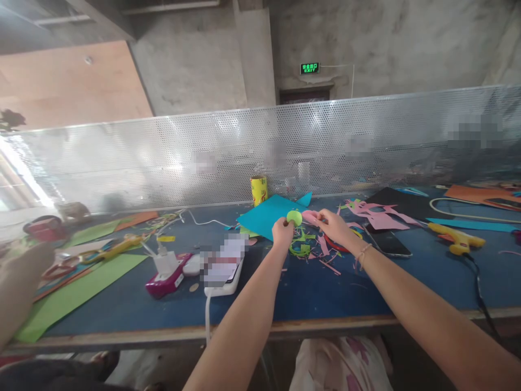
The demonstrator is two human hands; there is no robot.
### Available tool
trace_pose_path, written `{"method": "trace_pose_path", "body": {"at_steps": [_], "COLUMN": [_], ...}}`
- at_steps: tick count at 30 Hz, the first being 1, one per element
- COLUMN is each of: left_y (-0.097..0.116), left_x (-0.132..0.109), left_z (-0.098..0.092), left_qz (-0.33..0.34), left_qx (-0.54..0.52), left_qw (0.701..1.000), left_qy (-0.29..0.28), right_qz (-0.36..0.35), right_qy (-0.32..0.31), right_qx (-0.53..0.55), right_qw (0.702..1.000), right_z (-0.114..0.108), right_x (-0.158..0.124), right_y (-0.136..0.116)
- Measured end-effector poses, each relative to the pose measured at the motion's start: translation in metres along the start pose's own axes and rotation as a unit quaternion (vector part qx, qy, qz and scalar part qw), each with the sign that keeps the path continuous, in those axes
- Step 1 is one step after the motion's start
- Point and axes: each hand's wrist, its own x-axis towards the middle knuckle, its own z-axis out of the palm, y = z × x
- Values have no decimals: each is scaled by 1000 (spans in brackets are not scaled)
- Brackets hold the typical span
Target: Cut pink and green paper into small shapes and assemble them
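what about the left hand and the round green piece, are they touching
Touching. The head view shows it: the left hand pinches the round green piece near its lower edge, with no gap between them.

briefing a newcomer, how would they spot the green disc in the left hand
On the blue table, find the large turquoise sheet. By its right side, the left hand holds a green disc. It is round, unlike the ragged green scraps below, and green, unlike the pink piece in the right hand.
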Motion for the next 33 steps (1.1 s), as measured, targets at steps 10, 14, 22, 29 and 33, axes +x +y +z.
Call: {"method": "trace_pose_path", "body": {"at_steps": [10,14,22,29,33], "left_y": [1,12,12,21,30], "left_x": [-1,-8,-11,-18,-24], "left_z": [3,7,7,8,6], "left_qz": [-55,-60,-45,-64,-85], "left_qx": [-116,-240,-188,-283,-357], "left_qw": [992,967,974,942,909], "left_qy": [-8,-54,-122,-167,-199], "right_qz": [-118,-140,-163,-175,-176], "right_qy": [52,31,16,11,30], "right_qx": [21,-59,-30,-17,-16], "right_qw": [991,988,986,984,984], "right_z": [8,12,14,14,14], "right_x": [1,0,-2,-2,-1], "right_y": [-4,-4,-7,-10,-8]}}
